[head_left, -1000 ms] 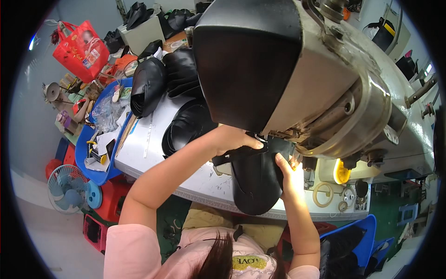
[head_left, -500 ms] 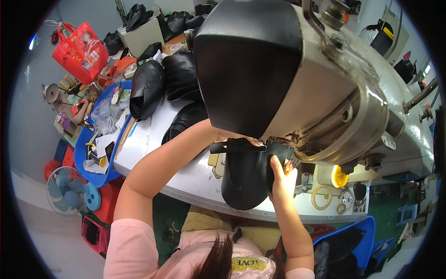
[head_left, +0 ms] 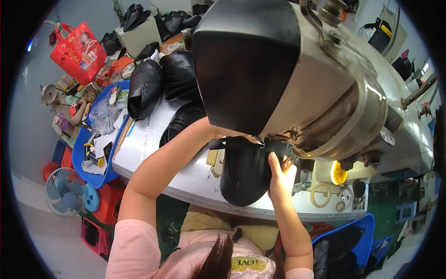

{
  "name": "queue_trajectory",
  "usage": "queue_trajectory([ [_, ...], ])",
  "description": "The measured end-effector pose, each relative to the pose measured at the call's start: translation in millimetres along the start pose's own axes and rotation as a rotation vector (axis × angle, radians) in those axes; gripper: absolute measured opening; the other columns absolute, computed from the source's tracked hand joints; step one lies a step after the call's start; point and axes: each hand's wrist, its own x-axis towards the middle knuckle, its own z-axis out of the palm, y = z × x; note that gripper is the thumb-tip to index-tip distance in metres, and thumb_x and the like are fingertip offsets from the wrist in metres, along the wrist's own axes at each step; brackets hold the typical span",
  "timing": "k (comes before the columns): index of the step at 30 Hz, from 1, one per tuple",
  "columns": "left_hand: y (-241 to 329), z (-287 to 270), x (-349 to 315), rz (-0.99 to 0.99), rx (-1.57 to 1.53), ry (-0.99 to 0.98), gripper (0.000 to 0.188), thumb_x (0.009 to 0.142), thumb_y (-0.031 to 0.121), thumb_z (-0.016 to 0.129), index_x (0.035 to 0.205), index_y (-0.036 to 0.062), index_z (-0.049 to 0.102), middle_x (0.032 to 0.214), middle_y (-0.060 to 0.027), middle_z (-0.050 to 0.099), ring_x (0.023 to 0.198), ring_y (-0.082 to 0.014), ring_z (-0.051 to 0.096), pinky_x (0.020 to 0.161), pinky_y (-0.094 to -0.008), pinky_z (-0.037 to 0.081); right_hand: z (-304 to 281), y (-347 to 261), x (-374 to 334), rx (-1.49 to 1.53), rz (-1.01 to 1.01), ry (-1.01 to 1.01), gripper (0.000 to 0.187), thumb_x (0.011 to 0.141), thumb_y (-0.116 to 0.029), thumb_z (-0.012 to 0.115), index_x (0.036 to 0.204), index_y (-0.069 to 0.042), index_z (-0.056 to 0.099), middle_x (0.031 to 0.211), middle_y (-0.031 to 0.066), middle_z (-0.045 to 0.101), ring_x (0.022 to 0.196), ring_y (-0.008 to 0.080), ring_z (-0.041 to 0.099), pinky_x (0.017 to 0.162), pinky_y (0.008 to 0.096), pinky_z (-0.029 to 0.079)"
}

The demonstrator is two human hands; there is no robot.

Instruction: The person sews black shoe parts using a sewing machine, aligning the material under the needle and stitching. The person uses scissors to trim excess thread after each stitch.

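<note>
A black shoe upper (head_left: 244, 179) lies on the white machine table, its rounded end toward me and its far part beneath the sewing machine head (head_left: 251, 65). My right hand (head_left: 281, 179) grips the upper's right edge, thumb on top and the other fingers partly hidden. From the left, my left hand (head_left: 232, 134) reaches under the machine head, its fingertips closed at the upper's far edge beside the needle area. The machine covers part of that hand. A dark edge of material shows just below its fingers.
Rolled black uppers (head_left: 145, 88) and more black pieces (head_left: 183, 122) lie on the table to the left. A blue tray (head_left: 95, 178) with scraps stands beyond the table's left edge. Tape rings (head_left: 320, 195) lie on the right. Below right, a blue chair (head_left: 367, 232) holds black material.
The shoe upper has slid slightly away from me under the machine head, and the dark strip at its far edge has turned. Both hands have moved slightly with it, still holding on.
</note>
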Motion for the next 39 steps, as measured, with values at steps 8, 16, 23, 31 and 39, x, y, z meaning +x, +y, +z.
queue_trajectory([
  [8, 3.1, -1.2, 2.9, -0.005, 0.025, -0.015, 0.033, 0.065, 0.003, 0.072, 0.096, 0.0019, 0.06, 0.09, -0.0067, 0.06, 0.087, -0.015, 0.054, 0.081, -0.0263, 0.042, -42.4, -12.1, -16.5, -0.245, -0.27, -0.099, 0.015, 0.084, -0.009, 0.054, 0.072, 0.0, 0.057, 0.053, 0.0, 0.05, 0.042, 0.0036, 0.04, 0.04, 0.0168, 0.032],
  [16, 5.8, -2.5, 3.2, -0.004, 0.034, -0.018, 0.033, 0.065, 0.002, 0.072, 0.096, 0.0021, 0.06, 0.09, -0.0064, 0.06, 0.087, -0.0149, 0.055, 0.081, -0.0261, 0.042, -349.1, -153.4, 58.1, -1.086, -0.956, 1.077, 0.025, 0.088, -0.019, 0.05, 0.099, 0.001, 0.062, 0.101, 0.0124, 0.061, 0.087, 0.018, 0.061, 0.074, 0.0259, 0.047],
  [23, 0.7, -3.0, 9.0, -0.011, 0.025, -0.058, 0.033, 0.065, 0.002, 0.072, 0.096, 0.0022, 0.06, 0.09, -0.0062, 0.06, 0.086, -0.0148, 0.055, 0.08, -0.0259, 0.042, -667.1, -167.1, 146.8, -1.116, -0.163, 0.669, 0.038, 0.091, -0.032, 0.039, 0.116, -0.006, 0.052, 0.094, 0.0135, 0.062, 0.079, 0.0235, 0.058, 0.07, 0.0308, 0.044],
  [31, 2.3, -4.4, 5.0, -0.026, 0.044, -0.047, 0.033, 0.065, 0.002, 0.072, 0.096, 0.0023, 0.06, 0.089, -0.006, 0.06, 0.086, -0.0148, 0.055, 0.08, -0.0256, 0.042, -690.9, -167.2, 170.6, -1.141, -0.138, 0.653, 0.037, 0.091, -0.031, 0.038, 0.117, -0.006, 0.051, 0.091, 0.014, 0.061, 0.076, 0.024, 0.056, 0.069, 0.0322, 0.043],
  [39, 1.2, -1.5, 1.4, -0.03, 0.042, -0.041, 0.033, 0.065, 0.002, 0.072, 0.095, 0.0025, 0.06, 0.089, -0.0057, 0.06, 0.086, -0.0147, 0.055, 0.08, -0.0254, 0.042, -480.2, -121.9, 63.6, -1.535, -0.553, 0.878, 0.034, 0.083, -0.009, 0.048, 0.115, 0.002, 0.049, 0.103, 0.0195, 0.059, 0.09, 0.0297, 0.059, 0.075, 0.0355, 0.045],
])
